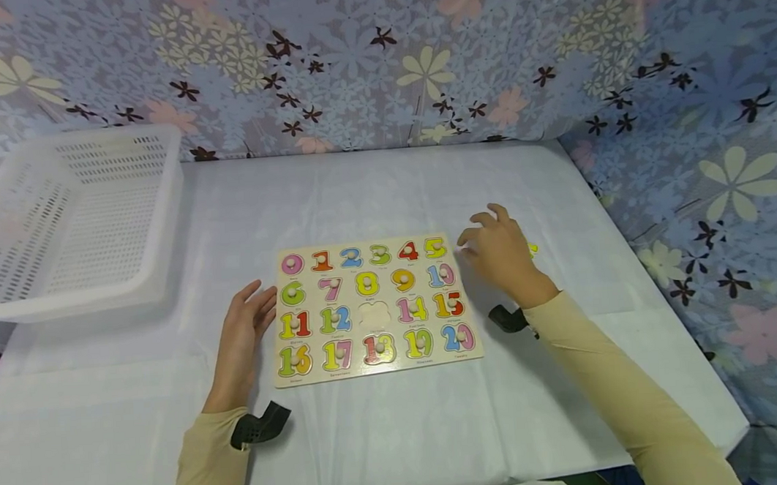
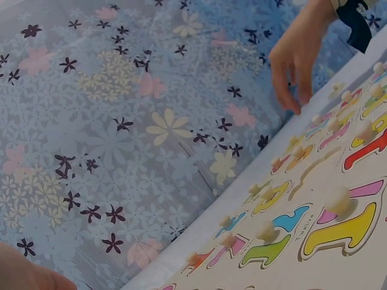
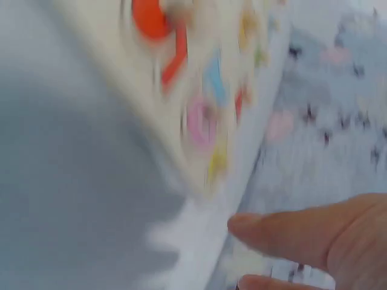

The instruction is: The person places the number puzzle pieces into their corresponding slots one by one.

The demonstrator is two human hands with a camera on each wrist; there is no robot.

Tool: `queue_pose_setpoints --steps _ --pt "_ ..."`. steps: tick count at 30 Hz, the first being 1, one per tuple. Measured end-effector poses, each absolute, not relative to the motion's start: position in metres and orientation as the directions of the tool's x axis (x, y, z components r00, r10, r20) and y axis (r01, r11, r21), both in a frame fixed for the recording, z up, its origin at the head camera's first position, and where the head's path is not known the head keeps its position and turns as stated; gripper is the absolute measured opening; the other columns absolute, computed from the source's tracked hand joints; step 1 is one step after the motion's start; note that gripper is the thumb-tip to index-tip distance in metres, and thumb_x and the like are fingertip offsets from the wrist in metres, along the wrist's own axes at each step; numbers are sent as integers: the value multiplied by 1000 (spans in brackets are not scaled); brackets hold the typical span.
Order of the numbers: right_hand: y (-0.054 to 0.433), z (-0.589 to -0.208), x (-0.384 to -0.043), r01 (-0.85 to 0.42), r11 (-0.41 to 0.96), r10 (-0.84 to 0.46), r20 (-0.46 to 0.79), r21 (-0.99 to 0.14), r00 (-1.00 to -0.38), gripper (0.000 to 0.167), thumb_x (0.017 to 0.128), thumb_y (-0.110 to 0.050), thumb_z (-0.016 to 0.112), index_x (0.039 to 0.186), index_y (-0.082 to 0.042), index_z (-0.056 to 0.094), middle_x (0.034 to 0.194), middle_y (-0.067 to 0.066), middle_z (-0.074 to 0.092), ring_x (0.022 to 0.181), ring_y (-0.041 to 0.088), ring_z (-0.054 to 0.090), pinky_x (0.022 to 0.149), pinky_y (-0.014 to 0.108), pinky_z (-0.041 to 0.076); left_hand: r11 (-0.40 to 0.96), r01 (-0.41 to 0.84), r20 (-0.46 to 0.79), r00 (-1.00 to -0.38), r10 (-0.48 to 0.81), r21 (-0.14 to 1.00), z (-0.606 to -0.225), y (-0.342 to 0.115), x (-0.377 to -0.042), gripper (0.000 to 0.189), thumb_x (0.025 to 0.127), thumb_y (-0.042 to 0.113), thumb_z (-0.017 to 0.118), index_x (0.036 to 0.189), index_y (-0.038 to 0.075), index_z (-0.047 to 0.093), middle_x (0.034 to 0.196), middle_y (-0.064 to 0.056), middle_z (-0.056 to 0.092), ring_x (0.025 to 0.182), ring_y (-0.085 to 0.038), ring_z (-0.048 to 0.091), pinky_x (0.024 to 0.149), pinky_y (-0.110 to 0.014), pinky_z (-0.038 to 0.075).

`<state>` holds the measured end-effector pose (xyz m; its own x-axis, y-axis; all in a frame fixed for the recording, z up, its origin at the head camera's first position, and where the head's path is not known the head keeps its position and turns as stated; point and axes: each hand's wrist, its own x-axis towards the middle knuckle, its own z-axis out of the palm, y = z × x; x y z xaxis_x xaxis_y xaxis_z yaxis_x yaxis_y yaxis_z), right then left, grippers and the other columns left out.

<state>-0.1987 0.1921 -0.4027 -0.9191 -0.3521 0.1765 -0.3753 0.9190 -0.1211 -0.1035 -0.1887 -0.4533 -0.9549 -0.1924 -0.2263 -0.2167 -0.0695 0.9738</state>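
Note:
A wooden number puzzle board (image 1: 363,381) lies on the white-covered table, with colourful knobbed number pieces in its slots. One bare recess (image 1: 375,315) shows between the 12 and the 14. My left hand (image 1: 240,334) is at the board's left edge, fingers relaxed and holding nothing; whether it touches the wood I cannot tell. Over the table just right of the board's upper right corner is my right hand (image 1: 500,255), its fingers spread and slightly bent with nothing between them. Behind it a small yellow piece (image 1: 533,249) peeks out, mostly hidden. The right wrist view is blurred.
A white perforated plastic basket (image 1: 158,247) stands at the left of the table. Flowered cloth (image 1: 353,68) hangs behind the table and along its right side. A black wrist camera mount (image 1: 261,425) sits on the left wrist, another (image 1: 507,319) on the right.

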Motion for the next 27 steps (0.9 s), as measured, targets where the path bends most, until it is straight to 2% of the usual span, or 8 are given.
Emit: queue_pose_setpoints --steps 4,7,10,15,19,22,25,27 --pt "215 -401 -198 -468 873 -444 173 -137 -879 32 80 -1 76 109 -13 75 130 26 52 133 51 26 96 69 36 -73 -222 -232 -956 -179 972 -449 -189 -101 55 104 35 37 151 9 25 144 -13 42 128 -20 45 99 -16 42" --pt "217 -406 -193 -594 789 -584 106 -159 -805 46 82 0 74 124 -18 68 138 26 45 135 53 19 99 72 30 -84 -215 -227 -958 -178 973 -448 -190 -100 56 104 37 39 151 9 26 144 -14 42 127 -20 46 99 -17 42" --pt "212 -413 -188 -638 747 -639 61 -188 -767 49 84 -2 70 128 -21 65 142 26 41 136 53 16 101 72 28 -77 -208 -219 -960 -177 975 -444 -190 -98 57 104 37 39 151 8 25 144 -15 41 127 -20 46 100 -18 42" --pt "208 -417 -181 -612 763 -613 65 -209 -787 43 84 -2 69 122 -20 70 140 25 44 137 51 16 103 70 27 -82 -222 -234 -955 -184 972 -443 -188 -98 57 104 37 40 151 9 26 143 -13 43 127 -19 46 100 -17 42" --pt "221 -414 -184 -618 749 -611 112 -240 -784 46 83 4 68 124 -16 68 137 26 46 136 52 20 110 66 19 -89 -229 -242 -952 -187 969 -446 -188 -99 57 104 38 39 151 10 26 143 -12 43 127 -18 46 99 -15 42" --pt "247 -408 -191 -592 769 -571 159 -241 -806 51 79 11 68 125 -12 67 134 29 48 133 52 24 112 63 13 -81 -218 -230 -955 -185 972 -446 -187 -99 56 104 37 39 151 9 27 142 -12 43 127 -19 46 99 -16 42" --pt "279 -403 -195 -522 830 -500 153 -196 -853 51 76 9 74 123 -8 66 131 34 46 131 56 24 106 72 18 -74 -208 -219 -958 -184 975 -447 -186 -100 56 104 37 39 150 9 27 143 -13 43 127 -20 46 99 -17 42" --pt "295 -401 -196 -450 878 -436 115 -167 -893 47 78 0 76 123 -7 66 131 36 45 131 58 21 99 76 22 -65 -210 -218 -957 -190 976 -447 -186 -100 56 104 36 38 151 9 27 143 -13 43 127 -20 46 99 -16 43"
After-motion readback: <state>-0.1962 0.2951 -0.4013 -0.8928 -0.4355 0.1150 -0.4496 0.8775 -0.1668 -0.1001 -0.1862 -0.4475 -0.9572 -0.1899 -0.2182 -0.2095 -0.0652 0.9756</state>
